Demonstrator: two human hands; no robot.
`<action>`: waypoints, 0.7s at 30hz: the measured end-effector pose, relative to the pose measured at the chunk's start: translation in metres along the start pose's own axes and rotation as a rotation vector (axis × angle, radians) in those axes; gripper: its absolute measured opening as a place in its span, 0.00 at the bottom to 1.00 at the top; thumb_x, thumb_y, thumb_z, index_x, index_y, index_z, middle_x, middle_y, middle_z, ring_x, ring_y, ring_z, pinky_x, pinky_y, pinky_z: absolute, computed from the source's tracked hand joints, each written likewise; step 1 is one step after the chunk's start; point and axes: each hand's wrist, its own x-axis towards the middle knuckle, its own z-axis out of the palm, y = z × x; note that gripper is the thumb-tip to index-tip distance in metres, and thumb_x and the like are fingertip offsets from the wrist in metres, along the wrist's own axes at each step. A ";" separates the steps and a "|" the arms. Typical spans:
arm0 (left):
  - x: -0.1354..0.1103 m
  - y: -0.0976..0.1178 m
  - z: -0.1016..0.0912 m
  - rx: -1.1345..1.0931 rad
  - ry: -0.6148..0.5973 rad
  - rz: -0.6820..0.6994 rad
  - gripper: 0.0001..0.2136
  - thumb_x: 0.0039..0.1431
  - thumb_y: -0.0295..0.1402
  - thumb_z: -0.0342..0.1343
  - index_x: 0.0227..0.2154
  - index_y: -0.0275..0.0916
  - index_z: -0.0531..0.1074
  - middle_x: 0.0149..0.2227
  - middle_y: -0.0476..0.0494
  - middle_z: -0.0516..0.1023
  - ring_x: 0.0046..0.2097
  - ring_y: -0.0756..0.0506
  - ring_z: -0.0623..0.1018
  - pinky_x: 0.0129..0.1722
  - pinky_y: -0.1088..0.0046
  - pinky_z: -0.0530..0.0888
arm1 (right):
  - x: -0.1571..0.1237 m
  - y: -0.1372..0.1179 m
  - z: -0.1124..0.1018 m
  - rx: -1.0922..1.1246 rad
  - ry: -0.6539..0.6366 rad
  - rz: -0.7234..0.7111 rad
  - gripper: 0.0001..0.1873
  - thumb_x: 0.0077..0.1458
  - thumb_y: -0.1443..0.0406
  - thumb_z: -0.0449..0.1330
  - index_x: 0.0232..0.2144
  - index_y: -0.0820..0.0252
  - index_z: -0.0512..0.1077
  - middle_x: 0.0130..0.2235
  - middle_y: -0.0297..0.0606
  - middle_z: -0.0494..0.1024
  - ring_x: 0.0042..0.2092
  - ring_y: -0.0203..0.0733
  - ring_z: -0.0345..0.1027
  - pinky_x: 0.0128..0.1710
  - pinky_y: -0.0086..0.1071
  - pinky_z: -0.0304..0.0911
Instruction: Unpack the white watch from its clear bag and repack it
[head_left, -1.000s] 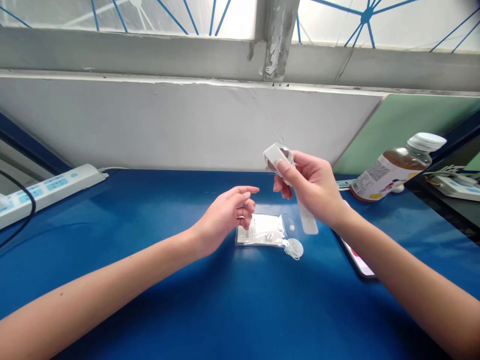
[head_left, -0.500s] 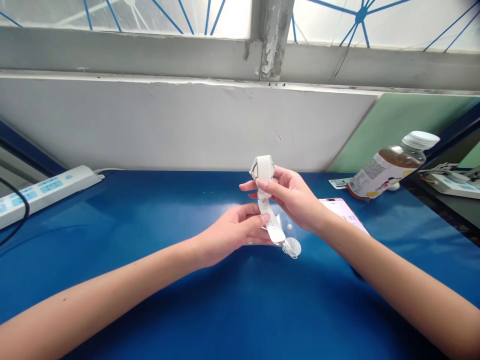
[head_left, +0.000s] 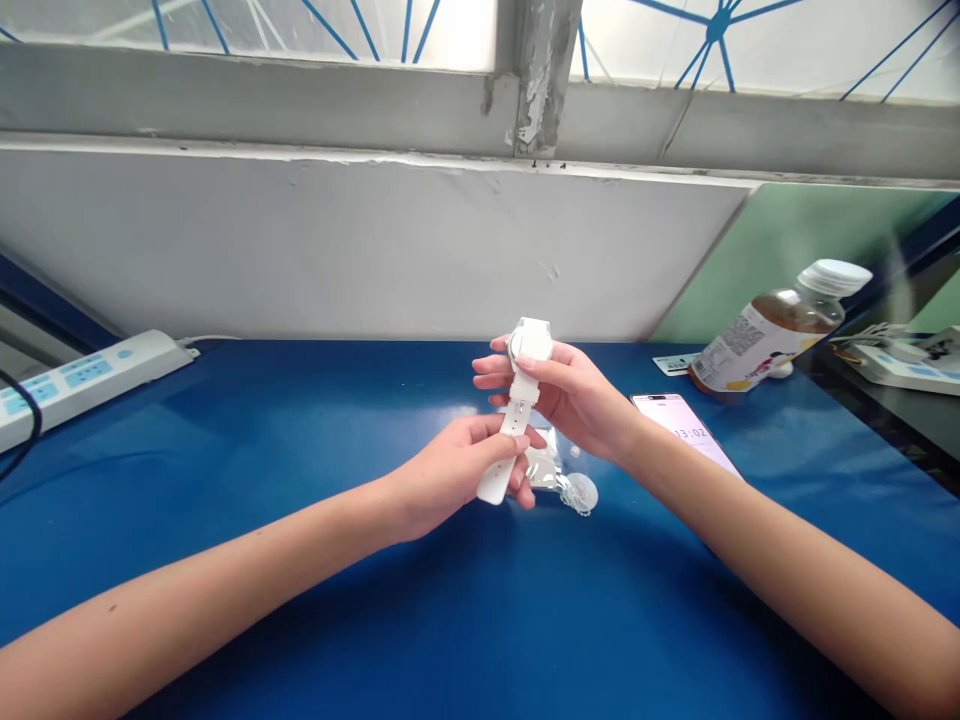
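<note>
A white wristwatch (head_left: 519, 412) is held up over the blue table, its strap slanting down to the left. Near the watch's upper end, my right hand (head_left: 576, 392) pinches it with the thumb in front, other fingers behind. Lower down, my left hand (head_left: 466, 455) grips the strap's free tail between thumb and fingers. The watch face is not clearly visible. Behind the hands, a clear plastic packet (head_left: 544, 466) lies on the table, partly hidden by my fingers. A round clear disc with a beaded edge (head_left: 580, 492) lies beside it.
On the blue table (head_left: 480, 620), a phone (head_left: 684, 428) lies partly under my right forearm. A tilted drink bottle (head_left: 776, 330) and a small card (head_left: 673, 364) are at the back right. A white power strip (head_left: 97, 375) sits at the left, another (head_left: 911, 368) at the far right.
The strap's tail has swung from lower right to lower left, with my left fingers now around it. The watch has turned in my right hand, and more of the packet shows.
</note>
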 end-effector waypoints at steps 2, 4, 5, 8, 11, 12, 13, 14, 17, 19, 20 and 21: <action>0.000 0.000 0.001 0.001 -0.003 0.000 0.09 0.62 0.38 0.58 0.35 0.36 0.72 0.24 0.49 0.74 0.31 0.46 0.77 0.37 0.69 0.71 | 0.001 0.000 -0.001 0.055 -0.010 0.005 0.06 0.57 0.63 0.64 0.38 0.56 0.76 0.42 0.37 0.84 0.47 0.44 0.77 0.51 0.40 0.69; 0.000 0.000 0.003 -0.007 -0.019 -0.001 0.10 0.63 0.38 0.58 0.32 0.36 0.71 0.26 0.46 0.76 0.31 0.47 0.78 0.37 0.70 0.72 | 0.001 0.000 -0.001 0.110 -0.029 0.021 0.03 0.57 0.65 0.63 0.35 0.56 0.76 0.40 0.36 0.83 0.47 0.43 0.77 0.53 0.39 0.69; 0.000 0.000 0.003 -0.019 -0.037 -0.002 0.10 0.63 0.38 0.58 0.31 0.36 0.70 0.27 0.45 0.78 0.31 0.47 0.78 0.37 0.70 0.72 | 0.001 0.000 -0.001 0.133 -0.041 0.033 0.03 0.58 0.65 0.62 0.35 0.55 0.76 0.40 0.36 0.83 0.47 0.43 0.76 0.53 0.39 0.69; 0.000 -0.001 0.005 -0.056 -0.102 0.000 0.10 0.63 0.38 0.60 0.34 0.35 0.71 0.31 0.41 0.81 0.33 0.45 0.81 0.40 0.67 0.75 | -0.001 -0.002 0.002 0.186 -0.100 0.068 0.08 0.59 0.66 0.59 0.41 0.54 0.76 0.44 0.36 0.83 0.49 0.44 0.76 0.54 0.41 0.68; -0.002 0.000 0.008 -0.048 -0.157 0.023 0.10 0.63 0.38 0.61 0.38 0.34 0.73 0.36 0.38 0.82 0.38 0.42 0.83 0.44 0.64 0.76 | -0.004 -0.004 0.007 0.212 -0.170 0.078 0.11 0.61 0.67 0.57 0.45 0.54 0.76 0.45 0.37 0.82 0.49 0.43 0.76 0.54 0.40 0.68; -0.003 0.000 0.009 -0.039 -0.173 0.029 0.10 0.63 0.37 0.60 0.39 0.34 0.73 0.38 0.37 0.82 0.39 0.41 0.83 0.46 0.63 0.76 | -0.005 -0.004 0.008 0.215 -0.181 0.082 0.12 0.61 0.67 0.56 0.45 0.54 0.76 0.45 0.37 0.82 0.48 0.43 0.76 0.53 0.39 0.69; -0.003 -0.001 0.010 -0.033 -0.188 0.030 0.10 0.64 0.37 0.60 0.40 0.34 0.74 0.39 0.36 0.82 0.41 0.41 0.83 0.47 0.62 0.76 | -0.005 -0.005 0.009 0.215 -0.174 0.087 0.11 0.62 0.67 0.56 0.45 0.55 0.75 0.45 0.37 0.82 0.47 0.42 0.77 0.51 0.38 0.70; -0.003 -0.001 0.011 -0.030 -0.201 0.028 0.10 0.65 0.37 0.59 0.41 0.35 0.74 0.41 0.35 0.82 0.42 0.40 0.83 0.48 0.61 0.76 | -0.004 -0.004 0.009 0.216 -0.151 0.093 0.11 0.63 0.67 0.56 0.45 0.56 0.75 0.44 0.38 0.82 0.45 0.42 0.78 0.48 0.36 0.72; -0.002 -0.002 0.010 -0.044 -0.230 0.008 0.11 0.65 0.36 0.58 0.46 0.35 0.73 0.46 0.33 0.81 0.46 0.39 0.83 0.50 0.61 0.76 | 0.000 -0.002 0.005 0.225 -0.048 0.109 0.11 0.64 0.67 0.53 0.46 0.59 0.73 0.40 0.39 0.82 0.38 0.39 0.79 0.39 0.32 0.75; 0.000 -0.003 0.008 -0.061 -0.230 -0.003 0.13 0.65 0.36 0.59 0.49 0.34 0.72 0.48 0.30 0.80 0.48 0.37 0.82 0.51 0.60 0.75 | 0.004 0.000 -0.001 0.222 -0.008 0.120 0.12 0.65 0.69 0.51 0.46 0.60 0.72 0.40 0.40 0.82 0.34 0.38 0.78 0.34 0.30 0.75; 0.001 -0.003 0.007 -0.069 -0.223 -0.008 0.14 0.65 0.36 0.60 0.49 0.34 0.72 0.49 0.30 0.80 0.49 0.37 0.82 0.51 0.59 0.75 | 0.006 0.001 -0.004 0.216 0.008 0.120 0.12 0.65 0.69 0.51 0.47 0.61 0.71 0.40 0.40 0.81 0.33 0.37 0.78 0.33 0.29 0.75; 0.002 -0.003 0.007 -0.078 -0.211 -0.012 0.15 0.64 0.36 0.60 0.50 0.34 0.72 0.49 0.29 0.80 0.49 0.36 0.81 0.52 0.58 0.74 | 0.007 0.001 -0.007 0.210 0.026 0.120 0.12 0.65 0.70 0.50 0.47 0.61 0.71 0.40 0.41 0.81 0.33 0.37 0.77 0.32 0.28 0.75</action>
